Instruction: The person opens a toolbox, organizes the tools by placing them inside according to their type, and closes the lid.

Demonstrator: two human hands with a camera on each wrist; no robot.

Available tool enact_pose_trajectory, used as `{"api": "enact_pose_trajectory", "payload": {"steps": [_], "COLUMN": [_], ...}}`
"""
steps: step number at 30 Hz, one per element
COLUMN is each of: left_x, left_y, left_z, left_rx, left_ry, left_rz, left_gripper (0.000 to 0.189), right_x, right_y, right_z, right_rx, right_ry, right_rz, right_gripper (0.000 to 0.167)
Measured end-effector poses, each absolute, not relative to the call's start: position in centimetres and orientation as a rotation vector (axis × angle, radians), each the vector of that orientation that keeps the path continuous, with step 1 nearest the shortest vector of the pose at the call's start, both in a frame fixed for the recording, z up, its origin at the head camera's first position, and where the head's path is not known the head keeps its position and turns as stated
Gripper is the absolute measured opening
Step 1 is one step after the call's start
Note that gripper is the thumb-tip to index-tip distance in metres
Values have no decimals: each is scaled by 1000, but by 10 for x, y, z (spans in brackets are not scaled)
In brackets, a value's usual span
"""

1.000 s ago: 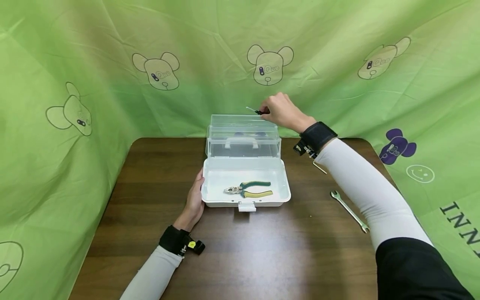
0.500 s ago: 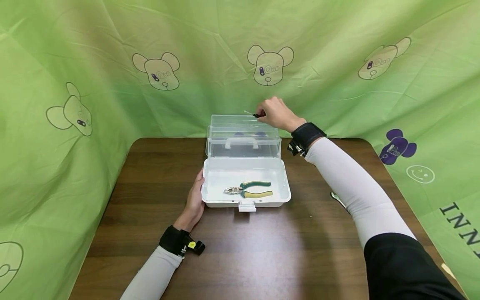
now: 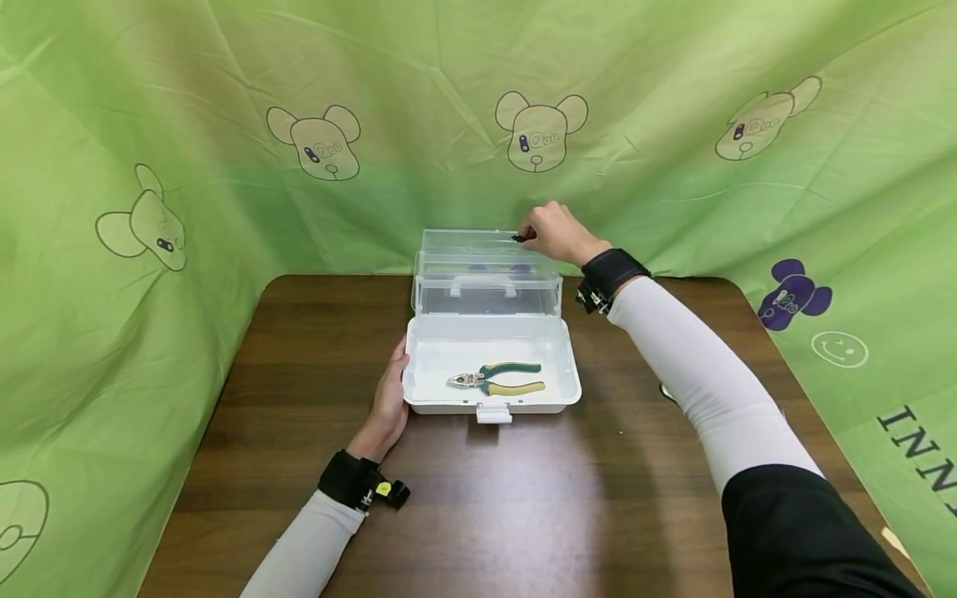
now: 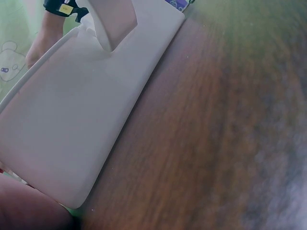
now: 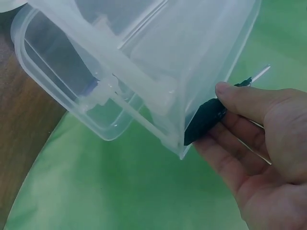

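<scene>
A white toolbox (image 3: 486, 336) stands with its clear tiered trays (image 3: 486, 282) raised at the back. Pliers (image 3: 497, 379) with green and yellow handles lie inside its base. My left hand (image 3: 389, 390) rests along the box's left side, thumb near the rim; only a blurred part of this hand (image 4: 29, 206) shows in the left wrist view. At the right end of the top tray my right hand (image 3: 555, 232) pinches a small screwdriver (image 5: 206, 120) by its dark handle. Its thin metal shaft (image 5: 261, 73) points away past the thumb in the right wrist view.
A wrench (image 3: 667, 394) lies on the brown table (image 3: 523, 507), mostly hidden beneath my right sleeve. Green printed cloth (image 3: 419, 149) hangs close behind the table and along its sides. The box's latch (image 3: 493, 413) hangs at the front.
My right hand has moved slightly left and then down toward the top tray, carrying the screwdriver. My right forearm now covers most of the wrench and hides the hex key. The left hand stays in place.
</scene>
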State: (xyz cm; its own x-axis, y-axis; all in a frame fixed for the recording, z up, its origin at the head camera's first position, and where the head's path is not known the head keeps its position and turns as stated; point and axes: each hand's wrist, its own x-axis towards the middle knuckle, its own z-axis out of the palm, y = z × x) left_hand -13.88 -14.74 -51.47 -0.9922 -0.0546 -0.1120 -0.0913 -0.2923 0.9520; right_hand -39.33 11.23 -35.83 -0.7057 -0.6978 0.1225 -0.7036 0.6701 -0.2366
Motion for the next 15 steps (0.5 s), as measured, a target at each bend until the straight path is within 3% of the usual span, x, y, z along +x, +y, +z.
{"api": "enact_pose_trajectory", "payload": {"steps": [7,15], "left_x": [-139,-140], "left_y": [-148,-147], "left_z": [-516,-519], "left_rx": [-192,-209], "left_ry": [1853,1841], "left_rz": [2501,2513], "left_gripper": [58,58], "right_x": [-391,-390], "right_y": [112,109], "right_z": [-361,-360], "right_rx": [1183,1121], "right_ry": [-2887,-2925], "right_rz": [430,358], "right_gripper": [5,12]}}
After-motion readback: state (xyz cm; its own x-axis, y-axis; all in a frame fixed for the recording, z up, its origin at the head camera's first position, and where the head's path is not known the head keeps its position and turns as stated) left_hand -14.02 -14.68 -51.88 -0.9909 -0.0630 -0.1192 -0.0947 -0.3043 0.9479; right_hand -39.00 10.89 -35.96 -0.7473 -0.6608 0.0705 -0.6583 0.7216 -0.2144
